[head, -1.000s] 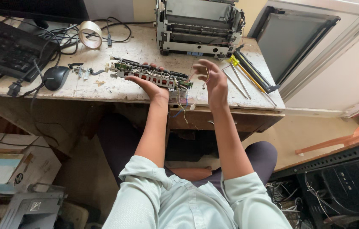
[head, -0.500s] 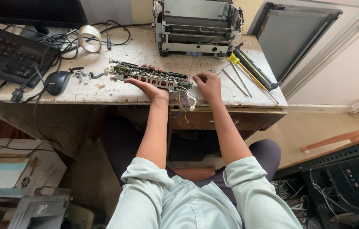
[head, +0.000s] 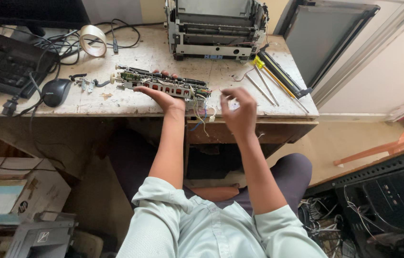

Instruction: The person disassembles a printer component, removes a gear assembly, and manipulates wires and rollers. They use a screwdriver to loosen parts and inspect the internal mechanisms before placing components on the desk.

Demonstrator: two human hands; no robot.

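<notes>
Here, left hand (head: 161, 98) fingers flat on circuit assembly (head: 164, 84), right hand (head: 239, 109) fingers loosely curled, mouse (head: 55, 91), screwdrivers (head: 271, 81) nearby

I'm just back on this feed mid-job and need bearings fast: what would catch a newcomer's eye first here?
First, the long stripped mechanism assembly lying at the front of the worn desk, with the left hand resting on it and thin wires trailing off its right end. The right hand hovers just right of it, fingers curled, though what they pinch is too blurred to tell. Behind stands an opened printer chassis, with a yellow-handled screwdriver and metal rods to its right.
</notes>
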